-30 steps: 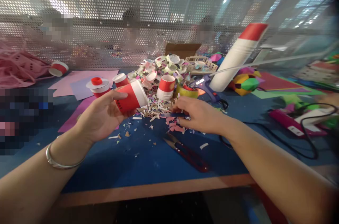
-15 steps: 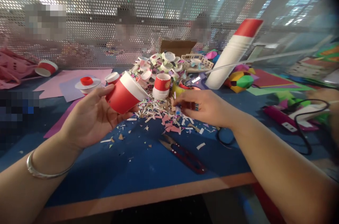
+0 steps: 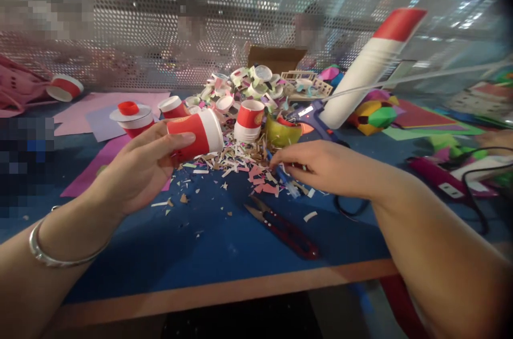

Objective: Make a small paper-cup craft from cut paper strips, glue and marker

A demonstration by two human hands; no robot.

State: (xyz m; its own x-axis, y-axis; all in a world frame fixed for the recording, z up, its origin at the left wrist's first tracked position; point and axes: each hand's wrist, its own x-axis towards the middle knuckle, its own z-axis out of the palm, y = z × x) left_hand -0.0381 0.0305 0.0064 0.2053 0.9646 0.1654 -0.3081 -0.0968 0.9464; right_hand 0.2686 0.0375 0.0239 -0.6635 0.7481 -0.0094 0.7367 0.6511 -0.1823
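Note:
A red and white paper cup (image 3: 192, 138) lies tilted sideways in my left hand (image 3: 140, 168), its white rim towards the right. The thumb presses along its red side and the fingers wrap underneath. At the edge of the paper scraps (image 3: 240, 160), a blue pen (image 3: 284, 178) rests at a slant. My right hand (image 3: 308, 165) hovers over that pen with loosely curved fingers, the fingertips at its upper end. Red-handled thread snips (image 3: 282, 229) lie in front of both hands. Another red and white cup (image 3: 249, 121) stands upright behind the scraps.
Behind are a pile of cut cup pieces (image 3: 240, 87), a yellow-green bowl (image 3: 280, 133), a blue glue gun (image 3: 310, 114) and a leaning stack of cups (image 3: 360, 82). A lidded cup (image 3: 134, 122) stands on the left. A magenta device (image 3: 436, 178) with a cable sits right.
My left hand has turned the cup more onto its side, with the thumb now across it. The pen, upright at my right fingers before, now lies flatter on the scraps.

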